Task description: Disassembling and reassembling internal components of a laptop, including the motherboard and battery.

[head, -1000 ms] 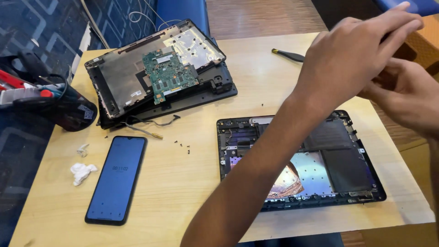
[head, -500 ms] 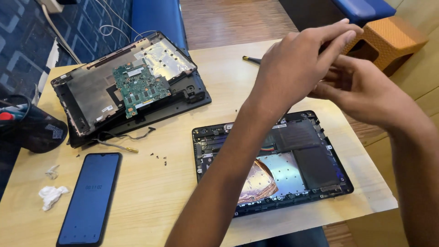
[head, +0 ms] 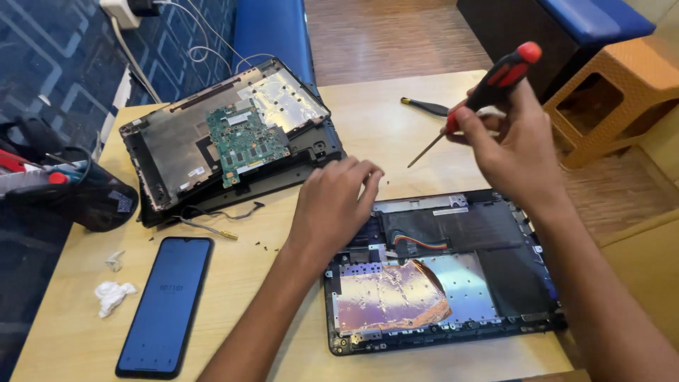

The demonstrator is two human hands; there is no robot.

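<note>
The right hand [head: 513, 152] is closed around a red-and-black-handled screwdriver [head: 477, 99], raised above the pale wooden bench [head: 368, 117] with its thin steel tip angled down and left. The left hand [head: 332, 205] holds nothing; its fingers are loosely curled and rest on the upper left corner of the opened black laptop base with the copper-coloured foil sheet [head: 442, 283].

The work in hand looks like screw work on that base. To do it well, I judge the left hand should pin the corner flat so the shell cannot slide, while the tip is brought straight down and seated squarely in a screw head before any turn; a slanted tip would likely slip. The small dark loose screws [head: 263, 246] lying on the bench just left of the wrist should stay out from under the forearm.

The base lies directly under both hands, near the front edge. The screwdriver tip hangs above the bench just beyond the base's far edge, close to the left fingertips but apart from them. Farther left sit a second dismantled black laptop shell with a green circuit board [head: 230, 141] and a dark smartphone [head: 166, 304]
</note>
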